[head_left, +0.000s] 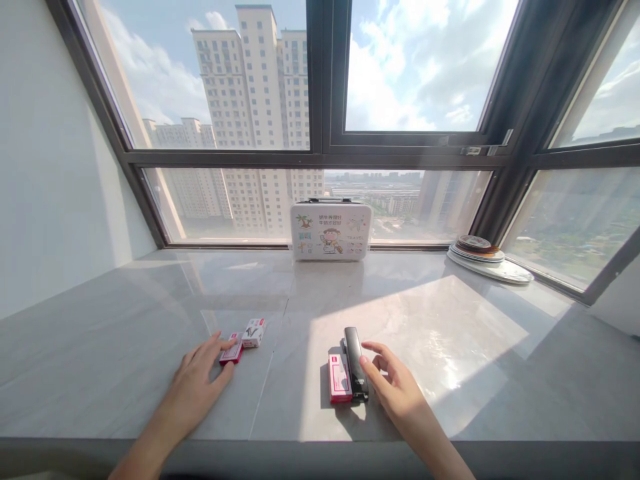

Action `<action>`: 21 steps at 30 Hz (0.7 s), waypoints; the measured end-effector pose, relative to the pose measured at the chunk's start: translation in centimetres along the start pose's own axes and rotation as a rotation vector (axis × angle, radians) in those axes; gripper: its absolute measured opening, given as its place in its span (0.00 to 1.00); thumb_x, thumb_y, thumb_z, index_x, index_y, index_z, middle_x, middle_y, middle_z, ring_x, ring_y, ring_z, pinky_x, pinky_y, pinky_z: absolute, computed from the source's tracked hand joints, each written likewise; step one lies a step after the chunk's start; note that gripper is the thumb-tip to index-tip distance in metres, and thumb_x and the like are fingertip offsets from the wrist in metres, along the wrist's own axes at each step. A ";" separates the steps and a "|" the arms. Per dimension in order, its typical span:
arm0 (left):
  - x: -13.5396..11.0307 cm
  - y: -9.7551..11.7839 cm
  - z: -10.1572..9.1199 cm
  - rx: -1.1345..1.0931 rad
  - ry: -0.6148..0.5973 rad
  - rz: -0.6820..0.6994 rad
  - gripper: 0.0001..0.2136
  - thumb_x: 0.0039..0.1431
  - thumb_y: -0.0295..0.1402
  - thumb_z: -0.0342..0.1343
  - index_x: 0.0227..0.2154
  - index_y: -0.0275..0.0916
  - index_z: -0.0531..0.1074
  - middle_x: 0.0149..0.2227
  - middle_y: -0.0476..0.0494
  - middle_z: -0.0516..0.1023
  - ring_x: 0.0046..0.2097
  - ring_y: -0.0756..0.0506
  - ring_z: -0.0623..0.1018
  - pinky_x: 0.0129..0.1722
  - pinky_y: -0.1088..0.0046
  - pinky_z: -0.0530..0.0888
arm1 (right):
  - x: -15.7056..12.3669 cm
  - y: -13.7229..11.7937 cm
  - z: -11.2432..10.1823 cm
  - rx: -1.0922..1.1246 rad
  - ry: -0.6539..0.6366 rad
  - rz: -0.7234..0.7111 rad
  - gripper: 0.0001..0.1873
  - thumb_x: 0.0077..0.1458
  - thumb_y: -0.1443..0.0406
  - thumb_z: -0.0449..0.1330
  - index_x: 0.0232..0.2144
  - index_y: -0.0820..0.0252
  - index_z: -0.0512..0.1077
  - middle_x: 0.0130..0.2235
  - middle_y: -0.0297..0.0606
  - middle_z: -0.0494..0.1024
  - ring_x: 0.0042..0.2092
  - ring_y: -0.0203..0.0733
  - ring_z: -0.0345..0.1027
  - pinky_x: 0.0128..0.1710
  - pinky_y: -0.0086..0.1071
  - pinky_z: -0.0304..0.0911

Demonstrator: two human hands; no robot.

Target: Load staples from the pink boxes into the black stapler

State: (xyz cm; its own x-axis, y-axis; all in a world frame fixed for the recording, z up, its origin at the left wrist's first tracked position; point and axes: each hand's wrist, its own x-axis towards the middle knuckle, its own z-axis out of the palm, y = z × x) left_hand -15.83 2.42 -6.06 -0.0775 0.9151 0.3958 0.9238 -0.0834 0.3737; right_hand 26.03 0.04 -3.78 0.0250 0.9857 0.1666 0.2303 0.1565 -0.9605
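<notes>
My left hand [200, 373] reaches over the worktop with fingers spread. Its index fingertip rests on a small pink-and-white box [233, 351], and the thumb lies at the box's near edge. Just beyond, touching or almost touching that box, sits a small white box [254, 333] with a dark stapler picture. Nearer the middle, a black stapler [355, 363] lies lengthwise, pointing away from me. A longer pink-and-white box [341, 380] stands along its left side. My right hand [395, 383] is loosely open, with index finger and thumb tips against the stapler's right side.
A white case [331, 233] with cartoon prints and a dark handle stands upright against the window. Several stacked plates or mats [493, 263] lie in the far right corner. The grey marble-look worktop [150, 313] has a sunlit patch on the right. Dark window frames border it.
</notes>
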 end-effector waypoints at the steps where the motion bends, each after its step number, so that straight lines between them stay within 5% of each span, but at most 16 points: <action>1: -0.9 0.1 -0.3 -0.039 -0.005 0.010 0.20 0.62 0.46 0.53 0.54 0.46 0.74 0.67 0.43 0.67 0.67 0.35 0.66 0.66 0.52 0.66 | 0.0 -0.1 -0.1 0.007 -0.034 0.004 0.33 0.63 0.40 0.58 0.55 0.59 0.71 0.30 0.32 0.66 0.29 0.40 0.62 0.29 0.31 0.59; 5: -3.6 2.3 -1.9 -0.178 -0.090 0.004 0.19 0.57 0.50 0.61 0.47 0.45 0.75 0.60 0.43 0.76 0.61 0.35 0.75 0.61 0.58 0.72 | -0.2 -0.5 -0.3 0.011 -0.090 0.019 0.32 0.63 0.42 0.60 0.57 0.58 0.69 0.31 0.31 0.66 0.32 0.41 0.63 0.32 0.32 0.59; 10: -3.8 9.7 -2.8 -0.336 -0.192 -0.005 0.24 0.56 0.48 0.65 0.55 0.48 0.73 0.55 0.45 0.79 0.55 0.37 0.79 0.54 0.62 0.77 | -0.1 -0.3 0.0 0.045 -0.091 0.029 0.32 0.64 0.42 0.59 0.57 0.58 0.68 0.30 0.30 0.64 0.31 0.39 0.59 0.31 0.31 0.56; 16: -1.4 19.0 -0.7 -0.626 -0.308 0.143 0.27 0.54 0.38 0.68 0.57 0.49 0.72 0.57 0.47 0.77 0.58 0.40 0.76 0.60 0.65 0.72 | -0.1 -1.1 -0.1 0.062 -0.064 0.051 0.34 0.60 0.39 0.59 0.53 0.59 0.74 0.27 0.31 0.67 0.27 0.39 0.60 0.26 0.30 0.55; 21: -1.0 21.1 1.2 -0.889 -0.506 0.127 0.26 0.51 0.32 0.70 0.55 0.47 0.74 0.52 0.47 0.80 0.53 0.42 0.79 0.56 0.70 0.75 | -0.3 -1.9 -0.4 -0.027 -0.102 -0.013 0.29 0.62 0.40 0.58 0.44 0.59 0.77 0.29 0.35 0.72 0.32 0.43 0.66 0.32 0.32 0.61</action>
State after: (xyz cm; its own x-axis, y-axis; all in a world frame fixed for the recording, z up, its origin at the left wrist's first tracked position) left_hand 4.20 0.23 0.46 0.3582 0.9211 0.1527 0.2867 -0.2642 0.9209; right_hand 26.00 -0.55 -1.89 -0.0771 0.9850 0.1541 0.2561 0.1689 -0.9518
